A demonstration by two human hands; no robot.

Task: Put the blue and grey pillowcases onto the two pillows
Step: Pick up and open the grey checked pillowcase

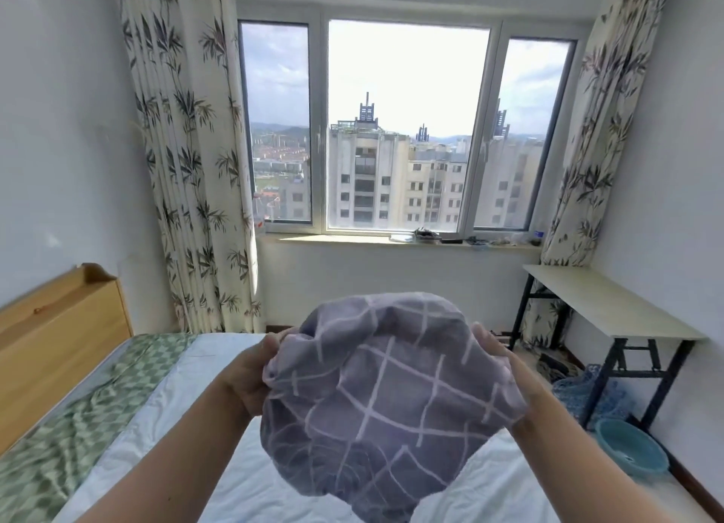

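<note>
Both hands are gripping the grey pillowcase (388, 397) at chest height over the bed: left hand (250, 369) is bunching the left edge, fingers curled round a fold of cloth; right hand (505, 369) is clamping the right edge, fingers mostly hidden behind the fabric, thumb side showing. Neither hand is open, both are closed on cloth. The case is bulging round between them, so it's probably already carrying a pillow inside, but no pillow surface is showing, can't confirm. Holding it up by the two sides looks like it's letting the weight drop the filling toward the closed end, or it's being turned to find the opening; can't tell which. Lower end is hanging just above the white sheet (243, 479), not clearly touching. Blue pillowcase and any second pillow aren't showing anywhere. Going further out: green checked blanket (98, 401) is lying rumpled along the left side of the bed, pushed aside, likely to keep a working area free. Wooden headboard (58, 338) is standing beyond it at left. Right side, a teal basin (630, 452) is sitting on the floor beside a folding desk (603, 307) against the wall. Far end: window (407, 127) with small clutter on the sill, bamboo-print curtains (180, 150) drawn back both sides.
</note>
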